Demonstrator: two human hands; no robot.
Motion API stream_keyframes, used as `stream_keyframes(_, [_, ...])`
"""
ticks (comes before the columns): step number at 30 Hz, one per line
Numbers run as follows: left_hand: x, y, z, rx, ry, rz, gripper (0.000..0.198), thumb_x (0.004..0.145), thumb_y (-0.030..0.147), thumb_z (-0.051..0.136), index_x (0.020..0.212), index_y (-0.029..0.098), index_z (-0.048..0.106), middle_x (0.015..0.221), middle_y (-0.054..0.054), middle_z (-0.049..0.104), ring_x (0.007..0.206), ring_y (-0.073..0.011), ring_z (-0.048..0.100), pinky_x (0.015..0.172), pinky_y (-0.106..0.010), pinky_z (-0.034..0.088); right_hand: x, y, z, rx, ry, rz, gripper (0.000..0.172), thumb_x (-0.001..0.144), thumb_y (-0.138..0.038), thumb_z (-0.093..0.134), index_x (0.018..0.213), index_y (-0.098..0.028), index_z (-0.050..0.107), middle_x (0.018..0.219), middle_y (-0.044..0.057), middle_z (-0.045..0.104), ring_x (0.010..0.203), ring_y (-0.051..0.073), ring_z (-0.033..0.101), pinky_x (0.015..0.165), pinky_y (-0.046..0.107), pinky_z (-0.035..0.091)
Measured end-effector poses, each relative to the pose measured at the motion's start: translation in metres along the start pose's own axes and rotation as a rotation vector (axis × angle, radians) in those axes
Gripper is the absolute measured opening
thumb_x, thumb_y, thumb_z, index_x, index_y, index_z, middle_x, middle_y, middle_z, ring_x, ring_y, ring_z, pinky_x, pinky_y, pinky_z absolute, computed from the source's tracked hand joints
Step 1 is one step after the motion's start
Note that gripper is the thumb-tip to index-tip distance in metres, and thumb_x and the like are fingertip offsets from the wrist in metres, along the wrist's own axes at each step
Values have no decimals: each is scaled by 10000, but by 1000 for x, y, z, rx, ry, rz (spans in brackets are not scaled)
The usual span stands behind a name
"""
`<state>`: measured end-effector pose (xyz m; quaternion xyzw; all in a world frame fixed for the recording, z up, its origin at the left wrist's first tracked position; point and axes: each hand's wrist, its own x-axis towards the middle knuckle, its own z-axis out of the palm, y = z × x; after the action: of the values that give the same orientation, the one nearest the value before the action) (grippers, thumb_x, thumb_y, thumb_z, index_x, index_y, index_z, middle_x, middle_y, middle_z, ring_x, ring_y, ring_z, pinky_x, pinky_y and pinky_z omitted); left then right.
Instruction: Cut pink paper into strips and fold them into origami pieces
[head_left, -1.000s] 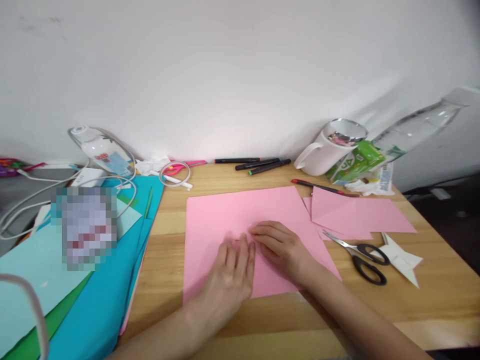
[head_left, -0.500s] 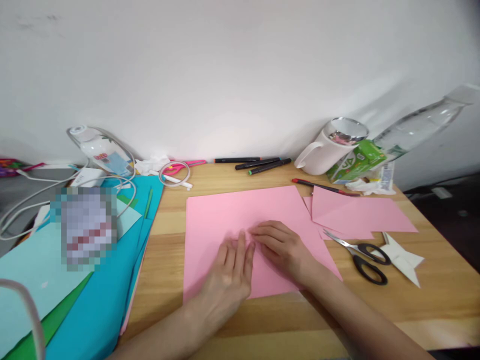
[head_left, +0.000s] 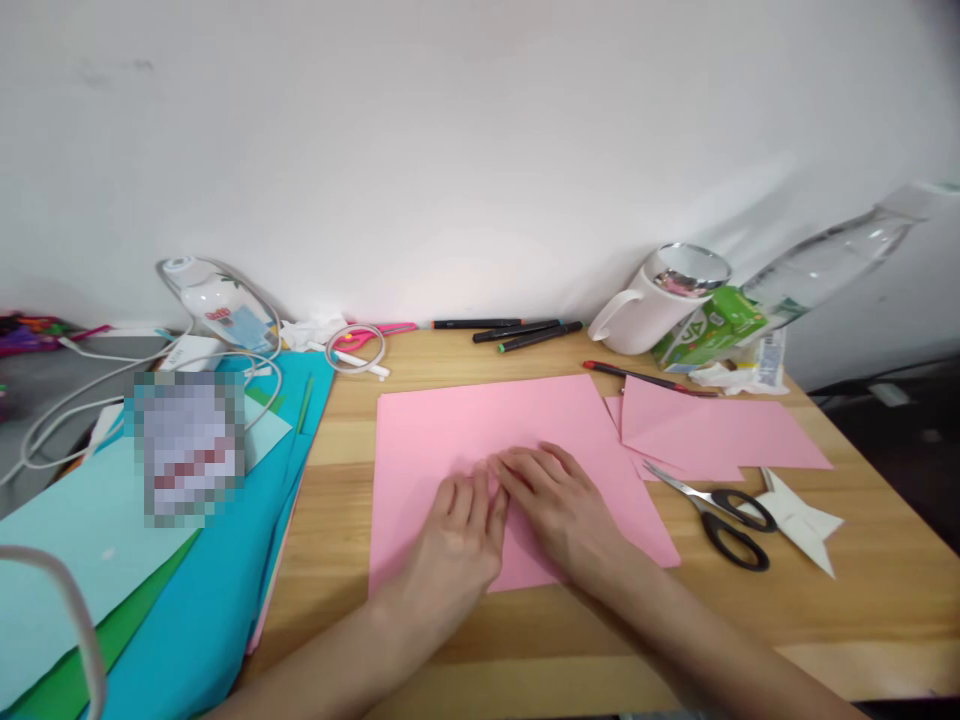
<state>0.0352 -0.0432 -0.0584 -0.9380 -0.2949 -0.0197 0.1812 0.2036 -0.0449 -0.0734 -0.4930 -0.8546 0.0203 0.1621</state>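
Works at a wooden table, seen from above. Has broad pink paper laid flat there, apparently with its longer axis running from about 9 to 3 o'clock, and directly beneath the fingers rather than off to one side. Leaves neither hand clearly nearer, to judge by a close meeting near mid-sheet. Shows loose pink pieces, partly overlapping, just off the 3 o'clock edge. Rests the left hand on the paper, back up, with forearm slanting in from between 7 and 8 o'clock and bent fingers aimed near 1. Sets the right hand opposite, back up, with forearm slanting from about 4 and curved fingers aimed between 10 and 11. Includes scissors a little past 3 o'clock from the hands, with blades toward 10. Bunches all fingertips together, curled and close to touching. Impossible to tell a pinched fold or scrap from simple pressing there.
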Motion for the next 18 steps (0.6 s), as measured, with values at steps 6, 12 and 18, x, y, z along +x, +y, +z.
stream_keyframes(6, [-3, -7, 3, -99, -37, -20, 439, 810, 127, 453, 1246, 133, 508, 1254, -182, 541, 1035, -288, 557, 881, -436, 376, -5, 9, -6, -182, 2, 105, 321, 840, -92, 440, 1143, -108, 546, 1095, 140, 582, 1004, 268, 492, 832, 394, 428])
stream_keyframes(12, [-5, -2, 3, -155, -54, -107, 435, 815, 166, 492, 1250, 169, 503, 1288, -150, 520, 1064, -280, 525, 935, -485, 335, -8, 10, -1, -180, 50, 117, 336, 823, -73, 467, 1150, -97, 541, 1130, 153, 561, 1060, 286, 463, 865, 418, 425])
stream_keyframes(18, [-6, -8, 3, -214, -78, -100, 459, 818, 97, 464, 1269, 187, 469, 1309, -121, 504, 1070, -260, 520, 933, -461, 354, -21, 9, -1, -7, 226, 76, 353, 822, -42, 418, 1153, -114, 517, 1089, 148, 553, 1028, 254, 490, 872, 425, 451])
